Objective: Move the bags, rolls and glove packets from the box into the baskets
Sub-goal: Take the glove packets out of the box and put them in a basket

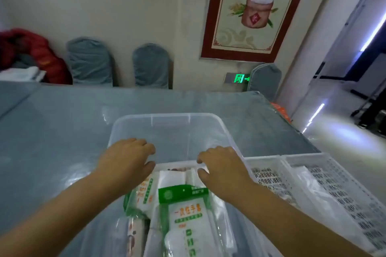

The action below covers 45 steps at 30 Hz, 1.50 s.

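1. The counter (52, 131), under a grey-blue cover, carried everything; we stood at its near edge looking down over both arms.
2. The clear plastic box (167, 119) sat in the middle. Its far half was bare, so we judged that a fair share of the contents had already gone out, or that the stock had simply been piled at our end.
3. The white slotted baskets (334, 183) stood just beside the box on our right. Pale plastic-wrapped things lay in them, but the glare kept us from saying which kind, so we took the sorting as begun and far from finished.
4. The glove packets (183, 215), with green headers and orange print, lay stacked in the near half of the box, with white bags or rolls (173, 177) tucked behind them. These were what remained to move.
5. Our left hand (125, 160) hovered over the left side of the box, grip loosely curled and empty, fingers apart, touching none of the stock that we could see.
6. Our right hand (223, 165) reached in over the white bags, thumb and fingers spread a little as if about to pinch the top edge; we could not tell whether it had made contact.
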### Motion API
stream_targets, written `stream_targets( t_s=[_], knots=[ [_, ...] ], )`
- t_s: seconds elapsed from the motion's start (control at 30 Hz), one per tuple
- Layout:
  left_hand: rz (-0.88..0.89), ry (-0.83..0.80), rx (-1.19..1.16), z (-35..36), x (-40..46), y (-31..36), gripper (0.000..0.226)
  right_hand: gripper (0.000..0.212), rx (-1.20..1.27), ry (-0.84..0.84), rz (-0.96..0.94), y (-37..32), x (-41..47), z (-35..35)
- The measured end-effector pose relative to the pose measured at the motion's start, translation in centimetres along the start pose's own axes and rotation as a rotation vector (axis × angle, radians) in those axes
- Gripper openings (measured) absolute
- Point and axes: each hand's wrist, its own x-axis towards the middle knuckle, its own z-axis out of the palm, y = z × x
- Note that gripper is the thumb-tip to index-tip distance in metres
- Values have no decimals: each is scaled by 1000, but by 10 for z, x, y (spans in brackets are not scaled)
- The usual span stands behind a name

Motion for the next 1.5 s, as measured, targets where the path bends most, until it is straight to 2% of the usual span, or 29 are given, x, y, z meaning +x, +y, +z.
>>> stream_targets(
  t_s=[0.23,0.37,0.5,0.6,0.7,0.8,0.87,0.93,1.0,1.07,1.13,1.2,1.27,1.3,1.33,1.4,1.5],
  knots=[
    [-91,-65,-65,20,-17,-20,28,29,-124,-484,-86,-22,23,56],
    [-92,-24,-109,23,-18,-21,25,30,-94,-651,-64,-23,25,71],
    [-93,-38,-125,23,-18,-21,24,20,-81,-731,-79,-20,28,66],
    [-83,-37,-125,23,-18,-21,26,12,129,-757,-63,-15,35,45],
    [-59,-89,-150,23,-16,-22,39,10,498,-775,27,-6,42,16],
    [-41,-252,-174,18,-14,-22,53,11,786,-659,63,-1,50,-13],
    [-88,-336,-414,13,-12,-17,38,14,893,-556,49,-1,58,-28],
    [-203,-317,-763,9,-6,-11,16,13,939,-464,-1,-4,66,-40],
    [-300,-204,-923,8,-1,-9,17,6,923,-355,-69,-10,75,-50],
    [-375,-72,-958,6,3,-11,16,13,926,-226,-83,-14,83,-54],
    [-435,73,-983,5,6,-17,15,8,1032,-37,-40,-19,91,-49],
    [-503,227,-1013,5,10,-25,12,9,1124,182,93,-21,98,-29],
    [-568,374,-981,4,15,-35,7,14,1046,264,330,-21,99,4],
    [-595,427,-952,3,19,-40,5,13,933,191,398,-20,96,24],
    [-614,460,-922,3,23,-45,8,12,780,42,382,-19,90,45],
    [-619,465,-868,2,30,-55,11,20,564,-266,230,-22,73,83],
    [-600,412,-873,8,36,-66,8,47,541,-504,156,-31,54,111]
  ],
)
